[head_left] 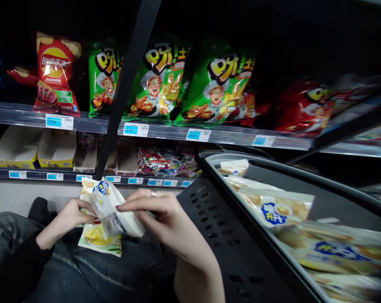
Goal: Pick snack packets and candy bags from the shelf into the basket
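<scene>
Above the lap, my left hand [73, 218] is closed on small snack bags, thumb and fingers pinching their left side. The front one is a white and cream snack bag [106, 202] with a blue logo, tilted. Behind and below it a yellow and white snack bag [98, 240] shows its lower part. My right hand [165, 212], a ring on one finger, grips the right side of the front bag, index finger lying across it. More cream snack bags [274, 212] with the same blue logo lie in a dark shopping basket [222, 214] on the right.
Ahead, an upper shelf [92, 125] carries a red chip bag [56, 75], several green chip bags [155, 82] and blurred red bags [304, 107]. On the lower shelf stand open cardboard boxes [16, 158] and small colourful packets [152, 160]. A dark post [127, 71] crosses in front.
</scene>
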### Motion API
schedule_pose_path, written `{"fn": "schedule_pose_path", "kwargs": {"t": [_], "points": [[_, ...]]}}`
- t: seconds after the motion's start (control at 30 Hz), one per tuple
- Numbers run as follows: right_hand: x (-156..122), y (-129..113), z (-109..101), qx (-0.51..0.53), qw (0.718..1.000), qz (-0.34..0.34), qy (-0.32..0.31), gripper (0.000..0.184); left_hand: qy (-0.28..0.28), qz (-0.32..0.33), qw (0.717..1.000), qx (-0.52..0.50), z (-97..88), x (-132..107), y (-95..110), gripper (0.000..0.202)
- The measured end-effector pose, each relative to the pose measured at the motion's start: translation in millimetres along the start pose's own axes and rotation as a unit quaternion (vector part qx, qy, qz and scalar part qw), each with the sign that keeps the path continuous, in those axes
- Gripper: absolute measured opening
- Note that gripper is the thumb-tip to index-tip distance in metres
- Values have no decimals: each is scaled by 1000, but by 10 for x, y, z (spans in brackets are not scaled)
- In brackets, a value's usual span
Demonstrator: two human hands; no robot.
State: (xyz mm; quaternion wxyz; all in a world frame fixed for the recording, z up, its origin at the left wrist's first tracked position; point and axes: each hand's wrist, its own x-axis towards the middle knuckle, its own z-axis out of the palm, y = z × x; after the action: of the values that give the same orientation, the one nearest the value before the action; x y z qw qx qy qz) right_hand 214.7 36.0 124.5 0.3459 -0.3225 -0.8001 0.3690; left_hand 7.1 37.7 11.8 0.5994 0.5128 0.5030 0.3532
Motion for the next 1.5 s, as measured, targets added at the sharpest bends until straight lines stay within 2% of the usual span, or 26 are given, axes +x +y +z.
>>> {"fn": "schedule_pose_path", "kwargs": {"t": [0.1, 0.17, 0.27, 0.3, 0.37, 0.43, 0.5, 0.6, 0.67, 0.73, 0.87, 1.07, 1.27, 1.5], "points": [[-6, -66, 29, -3, 1000, -25, -15, 25, -7, 1, 1000, -10, 17, -6, 15, 15], [7, -64, 45, -58, 996, -53, 38, 17, -4, -11, 1000, -8, 26, -10, 21, 15], [33, -36, 60, -170, 968, -90, 160, 4, -1, -11, 1000, -7, 14, 0, -13, 18], [41, -24, 66, -188, 961, -87, 181, 5, 6, -1, 1000, -12, 3, 7, -39, 22], [62, 12, 87, -191, 965, -43, 176, 9, 40, 25, 998, -33, -25, 16, -105, 39], [95, 80, 123, -180, 973, 23, 143, 10, 62, 50, 995, -60, -46, 10, -158, 55], [144, 186, 171, -177, 972, 81, 130, 12, 31, 70, 995, -67, -48, -10, -168, 59], [229, 379, 250, -135, 972, 127, 145, 14, -45, 80, 995, -31, -12, -41, -100, 39], [273, 483, 284, -73, 975, 145, 150, 13, -70, 59, 996, -14, 22, -47, -41, 28], [291, 543, 285, -1, 976, 155, 155, 14, -74, 29, 997, -16, 45, -41, -5, 26], [250, 564, 175, 91, 970, 153, 165, 20, -36, -22, 996, -78, 37, -26, 7, 27], [171, 599, 41, 136, 963, 161, 167, 17, -10, -30, 993, -114, 8, -24, 10, 27], [194, 592, 92, 146, 955, 148, 213, 13, -14, -25, 995, -91, -1, -37, 22, 27], [239, 686, 132, 145, 940, 179, 251, 16, -23, -17, 998, -50, -1, -51, 37, 26]]}}
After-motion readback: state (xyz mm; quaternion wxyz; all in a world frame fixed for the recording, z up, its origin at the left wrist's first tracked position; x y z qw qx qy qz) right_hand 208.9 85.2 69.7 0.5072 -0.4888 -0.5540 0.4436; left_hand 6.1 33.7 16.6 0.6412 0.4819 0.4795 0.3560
